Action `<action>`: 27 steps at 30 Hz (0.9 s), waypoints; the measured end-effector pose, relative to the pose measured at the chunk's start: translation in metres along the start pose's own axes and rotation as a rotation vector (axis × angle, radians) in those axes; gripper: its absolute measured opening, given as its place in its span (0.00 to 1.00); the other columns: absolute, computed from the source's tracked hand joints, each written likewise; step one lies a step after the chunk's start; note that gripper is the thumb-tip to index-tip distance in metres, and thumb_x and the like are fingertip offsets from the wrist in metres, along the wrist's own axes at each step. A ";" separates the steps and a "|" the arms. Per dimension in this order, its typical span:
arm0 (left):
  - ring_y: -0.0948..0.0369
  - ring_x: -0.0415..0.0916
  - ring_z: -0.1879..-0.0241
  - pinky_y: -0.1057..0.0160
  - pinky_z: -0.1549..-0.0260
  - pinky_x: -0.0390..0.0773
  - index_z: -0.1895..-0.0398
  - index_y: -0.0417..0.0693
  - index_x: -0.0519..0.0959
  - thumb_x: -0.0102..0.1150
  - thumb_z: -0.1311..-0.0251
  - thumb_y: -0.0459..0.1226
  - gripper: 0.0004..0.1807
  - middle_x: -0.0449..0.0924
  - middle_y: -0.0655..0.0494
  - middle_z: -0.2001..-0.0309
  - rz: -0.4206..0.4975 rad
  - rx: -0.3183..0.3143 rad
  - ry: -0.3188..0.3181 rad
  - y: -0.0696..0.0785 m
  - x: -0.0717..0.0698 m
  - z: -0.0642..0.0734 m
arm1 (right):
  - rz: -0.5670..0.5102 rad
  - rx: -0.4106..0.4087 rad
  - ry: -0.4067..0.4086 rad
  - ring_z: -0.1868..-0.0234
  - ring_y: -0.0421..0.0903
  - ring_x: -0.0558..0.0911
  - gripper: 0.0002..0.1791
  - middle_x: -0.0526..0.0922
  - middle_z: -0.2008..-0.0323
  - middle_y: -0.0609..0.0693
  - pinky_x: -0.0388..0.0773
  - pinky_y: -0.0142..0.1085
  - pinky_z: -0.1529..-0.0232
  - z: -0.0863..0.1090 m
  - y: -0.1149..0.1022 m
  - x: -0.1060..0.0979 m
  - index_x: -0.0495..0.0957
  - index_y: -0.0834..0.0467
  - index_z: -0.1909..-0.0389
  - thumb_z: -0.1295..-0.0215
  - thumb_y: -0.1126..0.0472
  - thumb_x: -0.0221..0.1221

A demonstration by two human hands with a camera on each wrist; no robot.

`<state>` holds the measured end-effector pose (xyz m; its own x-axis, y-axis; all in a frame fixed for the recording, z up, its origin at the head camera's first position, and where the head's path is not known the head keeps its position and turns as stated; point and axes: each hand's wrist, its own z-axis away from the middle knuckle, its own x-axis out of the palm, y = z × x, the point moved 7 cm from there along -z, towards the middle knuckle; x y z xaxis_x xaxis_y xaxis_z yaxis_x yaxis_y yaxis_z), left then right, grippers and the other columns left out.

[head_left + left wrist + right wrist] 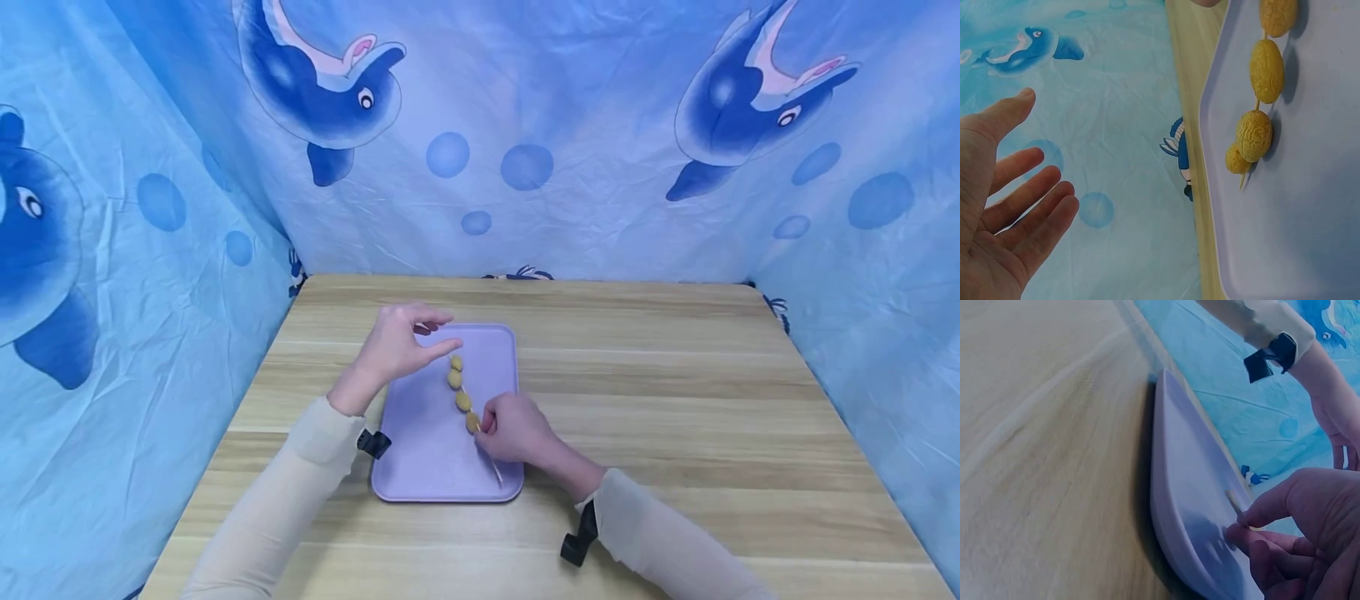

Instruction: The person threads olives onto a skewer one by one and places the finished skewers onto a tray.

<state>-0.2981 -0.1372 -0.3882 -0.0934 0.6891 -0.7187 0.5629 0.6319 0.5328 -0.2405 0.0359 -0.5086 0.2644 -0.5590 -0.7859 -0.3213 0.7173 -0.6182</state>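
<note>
My right hand (517,427) pinches a thin wooden skewer between thumb and fingertips, over the lower right of a lilac tray (420,471). Several yellow-brown, wrinkled oval food pieces (1266,72) are threaded along the skewer, with small gaps between some of them. A bare pointed tip shows past a small end piece (1236,159). In the right wrist view, the skewer's other end (1232,500) sticks out from the pinch. My left hand (401,346) is held near the tray's far left part, close to the farthest piece, its thumb and fingers spread and holding nothing.
The tray has a raised rim (1159,462) and lies on a wood-grain table (660,400). Blue cloth (480,108) printed with dolphins surrounds the table at the back and sides. Black wrist mounts (373,443) sit at both sleeves.
</note>
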 end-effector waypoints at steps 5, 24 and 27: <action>0.48 0.91 0.57 0.55 0.57 0.93 0.49 0.41 0.90 0.81 0.42 0.42 0.20 0.92 0.43 0.53 0.007 -0.002 -0.012 0.001 0.005 0.000 | 0.049 0.006 -0.020 0.82 0.36 0.75 0.17 0.76 0.87 0.36 0.71 0.28 0.80 -0.001 -0.003 0.008 0.79 0.47 0.86 0.42 0.54 0.74; 0.48 0.91 0.58 0.53 0.59 0.94 0.50 0.40 0.90 0.80 0.42 0.44 0.21 0.92 0.43 0.54 0.012 0.031 -0.051 0.002 0.019 -0.001 | 0.000 -0.015 -0.003 0.81 0.34 0.75 0.17 0.78 0.85 0.37 0.72 0.28 0.80 -0.002 -0.012 0.014 0.81 0.48 0.82 0.36 0.49 0.73; 0.50 0.91 0.57 0.53 0.58 0.93 0.49 0.42 0.90 0.79 0.41 0.46 0.22 0.92 0.45 0.53 -0.014 0.005 -0.054 0.000 0.016 0.001 | 0.005 0.007 -0.009 0.82 0.35 0.76 0.16 0.79 0.84 0.37 0.74 0.29 0.79 -0.001 -0.005 -0.001 0.80 0.47 0.79 0.34 0.48 0.71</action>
<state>-0.2989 -0.1269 -0.4001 -0.0573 0.6601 -0.7490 0.5661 0.6395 0.5202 -0.2398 0.0329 -0.5048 0.2709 -0.5517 -0.7888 -0.3166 0.7228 -0.6143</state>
